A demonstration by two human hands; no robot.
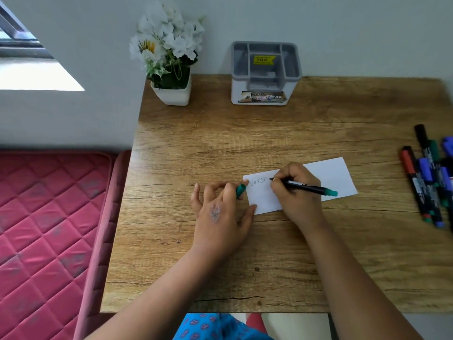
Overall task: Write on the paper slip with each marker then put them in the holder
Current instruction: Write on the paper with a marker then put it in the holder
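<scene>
Green ink is going onto the paper slip [331, 177] from the marker [308, 188] in my right hand [297, 192], just right of the frame's middle. My right fingers [278, 184] are curled tight round the marker near its tip, and the tip touches the paper beside a few letters. The marker's long body points to the right and a bit down.

My left hand [220, 209] sits left of the slip. Its thumb presses the slip's corner, and its fingers pinch the green cap [241, 190].

I think the cap goes back on next. It is just beside the marker tip.

The holder [266, 74] stands at the top middle, far up the counter [245, 133]. More markers [426, 182] lie at the right edge.
</scene>
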